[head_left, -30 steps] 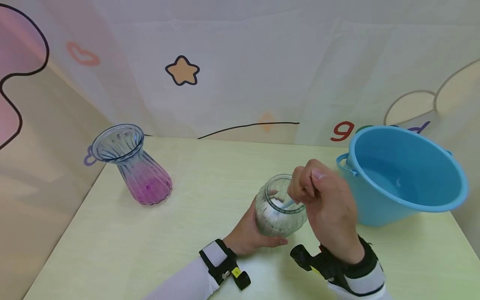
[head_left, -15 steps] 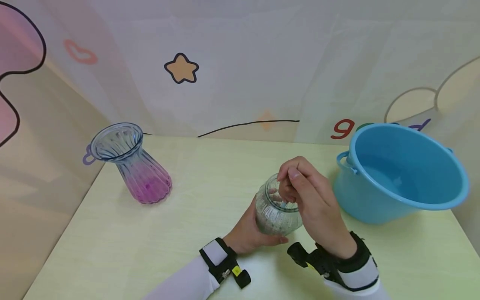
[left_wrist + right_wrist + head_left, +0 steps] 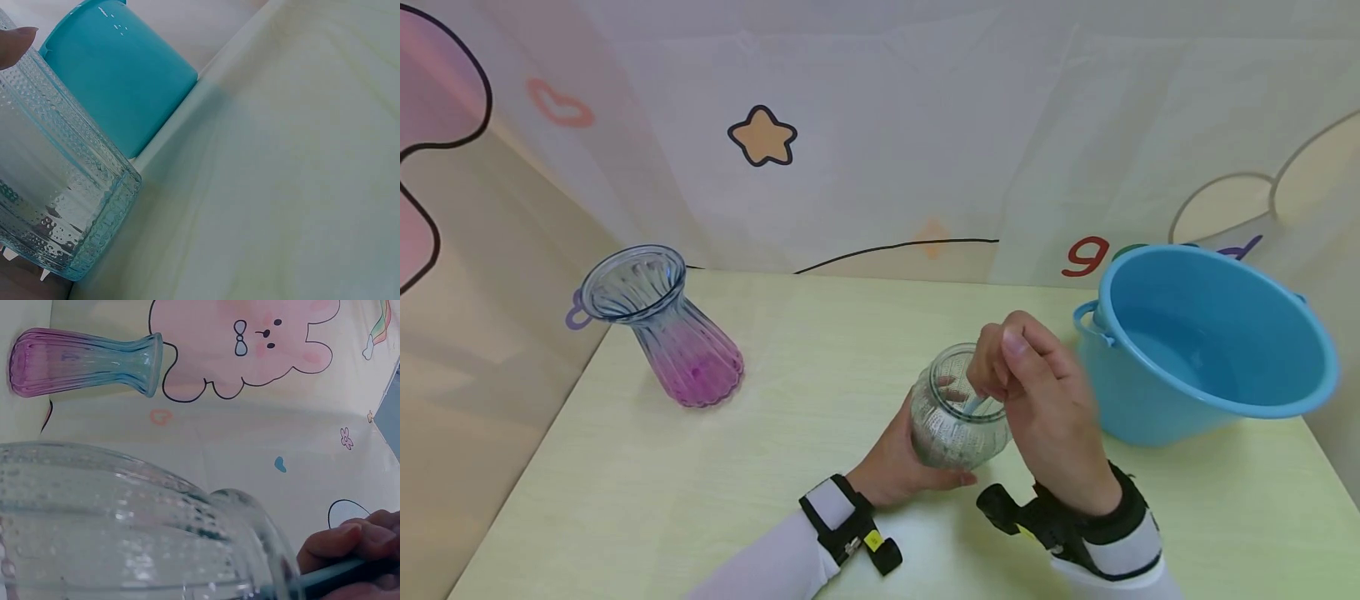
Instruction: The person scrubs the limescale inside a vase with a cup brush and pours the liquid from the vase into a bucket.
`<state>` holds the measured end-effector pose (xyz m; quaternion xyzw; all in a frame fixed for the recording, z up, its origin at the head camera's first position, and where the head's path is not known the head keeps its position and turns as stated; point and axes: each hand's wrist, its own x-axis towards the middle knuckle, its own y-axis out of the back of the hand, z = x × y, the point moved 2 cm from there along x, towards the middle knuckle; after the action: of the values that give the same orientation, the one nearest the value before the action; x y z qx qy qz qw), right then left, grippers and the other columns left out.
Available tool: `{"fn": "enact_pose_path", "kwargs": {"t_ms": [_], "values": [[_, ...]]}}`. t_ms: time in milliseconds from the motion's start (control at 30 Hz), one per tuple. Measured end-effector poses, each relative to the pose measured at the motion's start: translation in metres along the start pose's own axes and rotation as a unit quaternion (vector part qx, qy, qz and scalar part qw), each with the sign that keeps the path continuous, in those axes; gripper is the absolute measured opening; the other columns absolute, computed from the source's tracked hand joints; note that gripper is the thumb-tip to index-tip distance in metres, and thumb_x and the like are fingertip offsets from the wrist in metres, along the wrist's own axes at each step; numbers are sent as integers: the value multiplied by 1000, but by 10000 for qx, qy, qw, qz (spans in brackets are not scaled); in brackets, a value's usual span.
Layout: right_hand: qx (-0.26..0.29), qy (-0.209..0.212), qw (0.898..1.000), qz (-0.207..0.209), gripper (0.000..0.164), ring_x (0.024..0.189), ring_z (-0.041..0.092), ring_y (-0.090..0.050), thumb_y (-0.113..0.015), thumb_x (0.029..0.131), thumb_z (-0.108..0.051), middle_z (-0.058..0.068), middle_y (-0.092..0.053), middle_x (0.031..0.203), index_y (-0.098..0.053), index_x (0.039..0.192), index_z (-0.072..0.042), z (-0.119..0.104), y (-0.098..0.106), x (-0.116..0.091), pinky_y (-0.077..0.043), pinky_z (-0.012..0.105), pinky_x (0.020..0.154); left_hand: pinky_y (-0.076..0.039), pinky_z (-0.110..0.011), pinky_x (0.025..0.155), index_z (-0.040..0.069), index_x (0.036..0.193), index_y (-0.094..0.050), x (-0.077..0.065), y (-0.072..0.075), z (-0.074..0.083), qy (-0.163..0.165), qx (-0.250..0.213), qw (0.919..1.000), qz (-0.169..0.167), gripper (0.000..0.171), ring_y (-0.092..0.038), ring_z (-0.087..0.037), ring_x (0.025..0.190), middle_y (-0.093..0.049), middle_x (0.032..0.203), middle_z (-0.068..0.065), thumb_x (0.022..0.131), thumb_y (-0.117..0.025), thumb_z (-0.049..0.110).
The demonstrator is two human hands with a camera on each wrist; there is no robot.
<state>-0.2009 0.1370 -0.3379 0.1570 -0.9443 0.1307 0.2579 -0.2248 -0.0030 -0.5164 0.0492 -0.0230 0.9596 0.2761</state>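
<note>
round jar of clear, textured glass seen at the middle of the pale, wood-grained surface, mouth upward, between the two hands. whether its base is set down or lifted slightly cannot be told.

jar gripped from the near-left by the left hand: fingers wrapped round the far side, partly seen through the glass, thumb laid along the near side, low down.

thin, pale blue, stick-like tool pinched by the right hand, fingers curled in and thumb pressed on top. hand is held above the right part of the jar's rim, and the tool is slanted down into the mouth; its lower end is not made out. in the right wrist view the tool is shown as a blue-green rod between the fingertips, beside the blurred glass.

light blue plastic bucket with a side lug stood upright to the right of the right hand, near the back edge. ribbed glass vase, blue at the flared mouth and pink-purple at the base, placed at the left, well apart from the jar.

black-and-white strap worn on the left wrist, a similar one on the right. behind, a pale printed backdrop marked with an orange star
</note>
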Motion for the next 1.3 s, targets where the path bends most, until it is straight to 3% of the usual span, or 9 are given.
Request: {"fn": "enact_pose_path", "kwargs": {"t_ms": [133, 300, 633, 800, 933, 1033, 1167, 1300], "values": [[643, 632, 9959, 86, 25, 69, 23, -39, -36, 109, -5, 7, -37, 74, -46, 86, -5, -3, 5, 0, -29, 38, 64, -34, -41, 121, 34, 157, -25, 0, 0, 0, -8, 6, 10000, -9, 111, -46, -16, 139, -45, 153, 5, 72, -91, 6], [1389, 1421, 9800, 111, 22, 75, 25, -42, -30, 101, 1, 12, -42, 79, -50, 92, 1, -7, 12, -2, -30, 37, 68, -31, -43, 123, 27, 158, -24, 0, 0, 1, -58, -41, 10000, -14, 112, -44, -16, 142, -43, 155, 6, 72, -90, 3], [2001, 1720, 9643, 224, 34, 85, 30, -49, -22, 92, 7, 17, -55, 90, -54, 103, 11, -16, 13, -4, -44, 37, 81, -34, -43, 122, 34, 153, -28, 0, 1, -1, -49, -166, 9998, -47, 105, -45, -18, 142, -43, 155, 3, 72, -89, 4], [2006, 1752, 9630, 403, 27, 85, 29, -54, -33, 103, 8, 18, -64, 95, -57, 112, 17, -17, 9, -3, -49, 35, 83, -34, -43, 121, 35, 152, -28, 0, 1, -2, -79, -176, 9998, -62, 106, -45, -17, 142, -43, 155, 3, 72, -89, 3], [1809, 1767, 9666, 416, 25, 85, 29, -61, -42, 105, 7, 16, -62, 90, -57, 121, 19, -17, 6, -2, -53, 34, 84, -34, -43, 122, 34, 154, -27, 1, 0, -1, -139, -214, 9996, -82, 109, -44, -18, 143, -41, 156, 2, 71, -89, 1], [1572, 1745, 9714, 338, 26, 79, 27, -60, -44, 106, 4, 14, -57, 85, -56, 123, 18, -15, 5, -1, -53, 32, 77, -33, -44, 123, 30, 158, -24, 1, 0, 0, -155, -213, 9996, -106, 111, -44, -19, 144, -41, 158, 2, 72, -88, 2], [1138, 1671, 9786, 380, 24, 68, 24, -49, -46, 107, 0, 13, -53, 82, -58, 121, 15, -13, 4, 0, -41, 29, 59, -31, -44, 124, 27, 159, -23, 1, 1, -1, -100, -165, 9998, -103, 111, -44, -17, 143, -43, 156, 3, 72, -89, 4], [753, 1474, 9853, 421, 21, 65, 21, -41, -44, 108, -4, 10, -44, 76, -59, 114, 10, -12, 5, 0, -29, 31, 56, -31, -43, 123, 32, 156, -26, 0, 1, -2, -69, -156, 9998, -97, 109, -46, -16, 142, -47, 153, 1, 72, -88, 4]]}}
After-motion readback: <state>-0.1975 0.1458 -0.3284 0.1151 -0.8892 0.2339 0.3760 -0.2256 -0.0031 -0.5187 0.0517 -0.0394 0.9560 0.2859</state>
